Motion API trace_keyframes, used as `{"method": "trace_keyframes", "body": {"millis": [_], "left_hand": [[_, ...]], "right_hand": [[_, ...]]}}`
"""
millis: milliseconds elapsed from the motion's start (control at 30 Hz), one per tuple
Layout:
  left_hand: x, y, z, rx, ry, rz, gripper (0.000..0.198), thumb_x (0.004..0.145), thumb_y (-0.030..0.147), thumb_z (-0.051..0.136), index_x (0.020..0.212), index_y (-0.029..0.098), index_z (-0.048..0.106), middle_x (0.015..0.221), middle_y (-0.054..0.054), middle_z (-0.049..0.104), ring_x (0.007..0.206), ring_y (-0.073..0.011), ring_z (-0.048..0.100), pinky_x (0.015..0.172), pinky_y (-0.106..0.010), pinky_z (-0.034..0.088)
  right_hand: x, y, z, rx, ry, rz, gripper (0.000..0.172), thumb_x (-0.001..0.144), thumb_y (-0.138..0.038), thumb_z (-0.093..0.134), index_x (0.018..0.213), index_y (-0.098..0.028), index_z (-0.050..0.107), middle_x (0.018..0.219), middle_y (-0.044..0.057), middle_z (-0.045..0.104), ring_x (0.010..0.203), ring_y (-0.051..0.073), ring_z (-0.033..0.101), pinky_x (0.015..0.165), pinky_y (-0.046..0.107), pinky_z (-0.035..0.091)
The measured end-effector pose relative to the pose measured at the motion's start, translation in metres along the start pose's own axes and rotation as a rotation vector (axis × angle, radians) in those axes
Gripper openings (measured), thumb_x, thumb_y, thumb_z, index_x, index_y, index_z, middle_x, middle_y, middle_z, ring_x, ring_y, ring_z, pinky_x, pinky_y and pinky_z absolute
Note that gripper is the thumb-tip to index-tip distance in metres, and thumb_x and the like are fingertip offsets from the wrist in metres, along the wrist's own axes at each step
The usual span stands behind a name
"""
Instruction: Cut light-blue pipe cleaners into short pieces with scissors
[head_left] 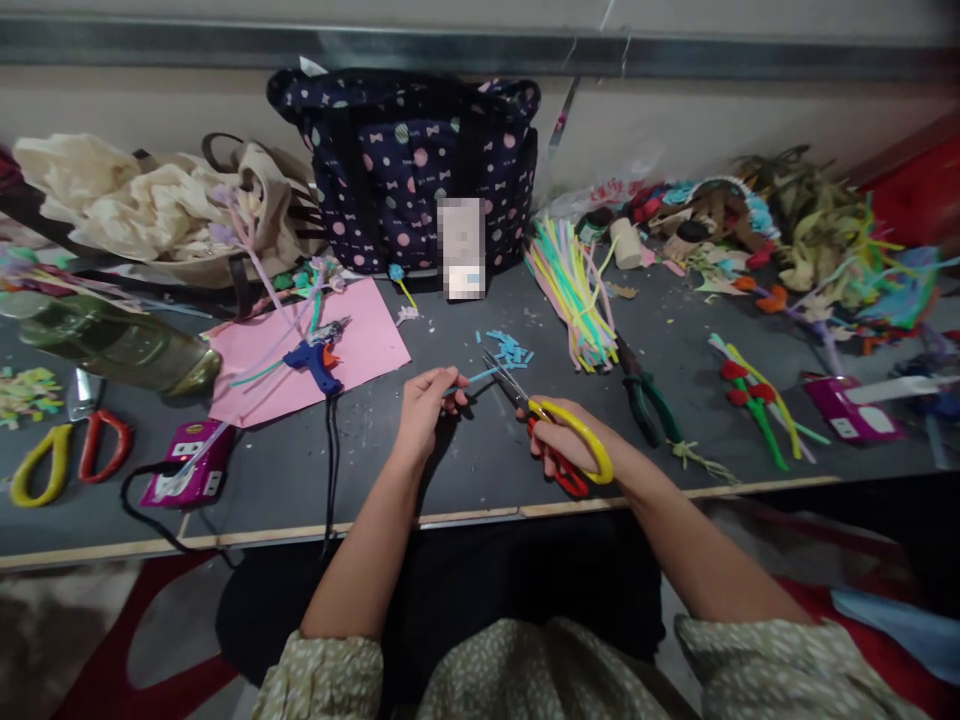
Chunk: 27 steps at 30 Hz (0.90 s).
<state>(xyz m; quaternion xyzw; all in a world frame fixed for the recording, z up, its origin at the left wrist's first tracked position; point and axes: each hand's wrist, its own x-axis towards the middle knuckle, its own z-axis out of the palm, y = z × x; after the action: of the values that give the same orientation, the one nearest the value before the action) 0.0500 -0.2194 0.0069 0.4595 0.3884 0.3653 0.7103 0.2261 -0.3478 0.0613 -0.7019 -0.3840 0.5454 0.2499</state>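
My left hand [424,405] pinches a thin light-blue pipe cleaner [480,377] just above the dark table [465,470]. My right hand [564,440] grips scissors [551,420] with one yellow and one red handle loop. Their blades point up and left, with the tips at the free end of the blue pipe cleaner. Small blue cut pieces [510,350] lie on the table just beyond the blades.
A blue glue gun [315,358] rests on pink paper [307,365], its cable running to a pink power strip [187,475]. A dotted navy bag [409,165] stands at the back. Pastel pipe cleaners [574,290], green pliers [649,395], second scissors [67,450], a bottle [112,345].
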Motion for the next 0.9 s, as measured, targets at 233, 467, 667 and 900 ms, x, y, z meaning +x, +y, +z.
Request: {"method": "trace_keyframes", "body": {"millis": [233,467,667,900], "left_hand": [[-0.002,0.004,-0.001,-0.005,0.027,0.005,0.031,0.076,0.044,0.074,0.069,0.015,0.074,0.055,-0.003,0.060,0.049,-0.0096,0.051,0.047,-0.021,0.039],[0.004,0.000,-0.004,-0.083,0.082,0.062,0.029,0.077,0.041,0.073,0.070,0.014,0.072,0.057,-0.002,0.060,0.049,-0.0083,0.052,0.049,-0.019,0.043],[0.008,0.003,-0.006,-0.158,0.162,0.175,0.028,0.077,0.041,0.071,0.071,0.014,0.070,0.058,-0.002,0.061,0.049,-0.0087,0.055,0.050,-0.019,0.047],[0.011,0.003,-0.010,-0.238,0.232,0.264,0.025,0.069,0.037,0.078,0.072,0.015,0.066,0.066,-0.001,0.062,0.052,-0.0081,0.055,0.048,-0.019,0.047]], "right_hand": [[0.011,0.011,0.002,-0.014,0.016,-0.007,0.029,0.083,-0.021,0.048,0.112,-0.021,0.053,0.058,-0.007,0.057,0.038,0.013,0.060,0.036,0.018,0.042],[0.018,0.043,-0.003,0.044,0.092,-0.102,0.029,0.088,-0.029,0.046,0.116,-0.023,0.052,0.058,-0.009,0.055,0.039,0.013,0.060,0.035,0.018,0.041],[0.010,0.055,-0.006,0.003,0.099,-0.226,0.027,0.094,-0.036,0.041,0.113,-0.021,0.052,0.066,-0.006,0.061,0.039,0.011,0.056,0.043,0.021,0.045],[-0.003,0.023,-0.007,-0.731,0.315,-0.307,0.021,0.091,-0.027,0.048,0.104,-0.019,0.061,0.083,0.007,0.072,0.073,0.022,0.069,0.064,0.027,0.045]]}}
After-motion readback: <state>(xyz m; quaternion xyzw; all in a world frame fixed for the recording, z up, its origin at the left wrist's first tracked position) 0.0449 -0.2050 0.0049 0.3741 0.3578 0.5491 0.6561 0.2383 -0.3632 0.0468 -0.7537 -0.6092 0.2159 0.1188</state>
